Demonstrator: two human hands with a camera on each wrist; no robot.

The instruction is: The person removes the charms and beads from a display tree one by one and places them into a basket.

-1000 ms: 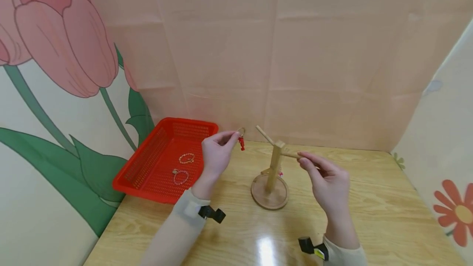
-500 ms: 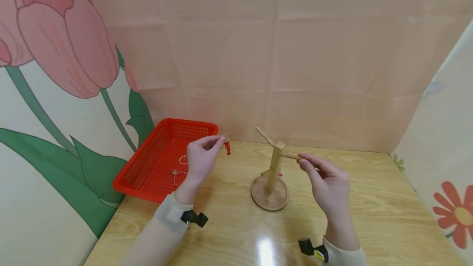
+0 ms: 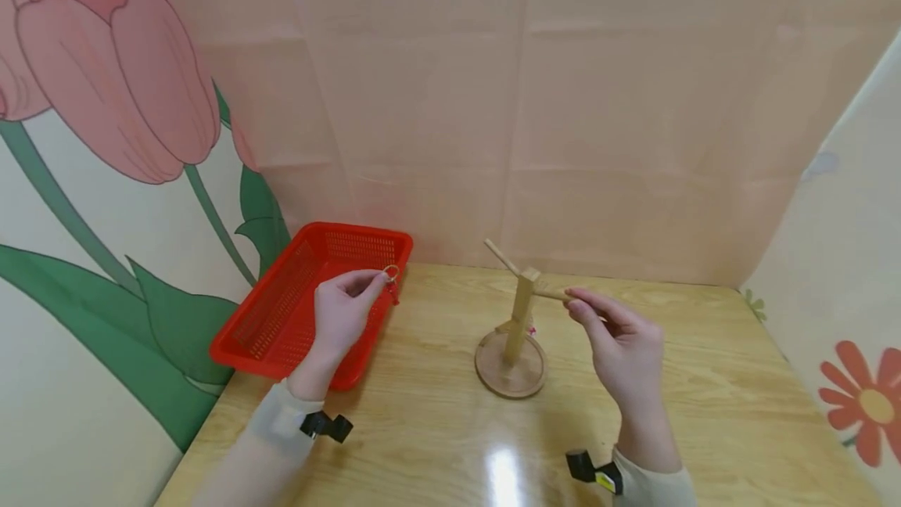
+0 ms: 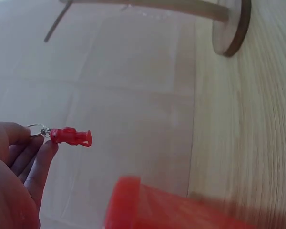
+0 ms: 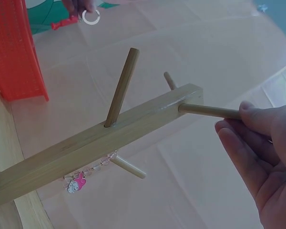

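dangling just beyond the left grip (image 3: 342,313), its ring (image 4: 36,125) pinched, a red charm (image 4: 70,137)

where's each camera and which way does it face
Head: worn on the head, looking forward and down at a red plastic basket and a pale wooden peg stand; left hand and right hand show.
Left wrist: on that wrist, facing the left hand pinching a red figure-shaped keyring.
Right wrist: on that wrist, facing the right hand pinching a round wooden peg.
Both wrist views share the stand, keyring and left hand.
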